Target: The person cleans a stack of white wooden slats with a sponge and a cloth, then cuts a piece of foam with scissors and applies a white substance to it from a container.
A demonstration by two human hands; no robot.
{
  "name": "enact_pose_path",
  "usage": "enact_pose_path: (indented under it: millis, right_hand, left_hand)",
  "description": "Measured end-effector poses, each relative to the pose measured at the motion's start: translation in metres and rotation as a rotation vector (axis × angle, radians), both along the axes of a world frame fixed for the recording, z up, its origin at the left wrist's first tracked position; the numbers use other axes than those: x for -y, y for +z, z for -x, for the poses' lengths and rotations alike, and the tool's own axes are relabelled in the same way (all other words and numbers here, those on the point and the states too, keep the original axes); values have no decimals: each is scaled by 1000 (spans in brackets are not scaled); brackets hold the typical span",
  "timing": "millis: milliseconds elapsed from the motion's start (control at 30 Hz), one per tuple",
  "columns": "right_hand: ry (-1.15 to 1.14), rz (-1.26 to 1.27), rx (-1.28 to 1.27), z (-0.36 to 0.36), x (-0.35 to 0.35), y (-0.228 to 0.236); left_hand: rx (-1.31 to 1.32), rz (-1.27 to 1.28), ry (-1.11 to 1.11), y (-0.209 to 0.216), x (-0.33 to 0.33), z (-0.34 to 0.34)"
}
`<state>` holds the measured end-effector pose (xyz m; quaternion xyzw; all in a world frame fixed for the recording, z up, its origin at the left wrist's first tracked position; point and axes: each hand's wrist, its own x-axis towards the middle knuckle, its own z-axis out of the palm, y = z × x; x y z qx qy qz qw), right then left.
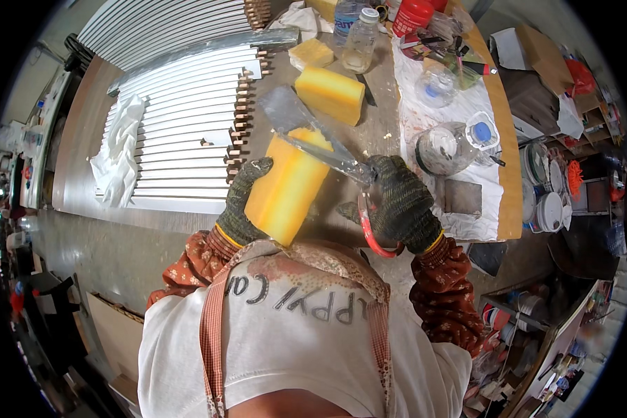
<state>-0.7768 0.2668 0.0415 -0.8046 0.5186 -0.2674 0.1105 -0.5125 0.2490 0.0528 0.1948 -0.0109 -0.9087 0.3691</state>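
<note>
My left hand [242, 202], in a dark knitted glove, grips a thick yellow sponge block [285, 191] along its left side. In my right hand [403, 202], gloved alike, is a pair of large scissors [345, 166] with a red handle. Their metal blades are spread and reach left across the far end of the block; one blade lies over its top face. How deep they bite I cannot tell. Just beyond the blades lies another yellow sponge block [331, 94], and a smaller sponge piece [311, 53] rests farther back.
Rows of white strips with brown ends [181, 132] cover the table's left side, a crumpled white cloth [118, 153] on them. A clear bottle [361, 42] stands at the back. On white paper to the right are a plastic jug [446, 148] and a red container [412, 17].
</note>
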Motion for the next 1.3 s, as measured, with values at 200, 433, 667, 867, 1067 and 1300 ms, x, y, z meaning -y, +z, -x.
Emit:
enact_pose_path:
  millis: [200,433,667,867,1067,1300]
  right_hand:
    - [132,35,54,-5,-2,-7]
    - [-105,-87,240,-6,1,-11]
    - [-309,-163,-342,-8,7,-21]
    - [-395,244,-130,6,-2,45]
    - [-574,537,-390,88,23,98]
    - [-135,277,-360,151,57,60]
  left_hand:
    - [126,134,-68,0,5,-3]
    - [196,28,-68,-3,7,-3]
    - [-146,152,127,-57,3,-13]
    - [-29,194,-88,-39,-5,-10]
    - [166,221,274,-83,-30,-17]
    - [399,219,594,-88,-70,24]
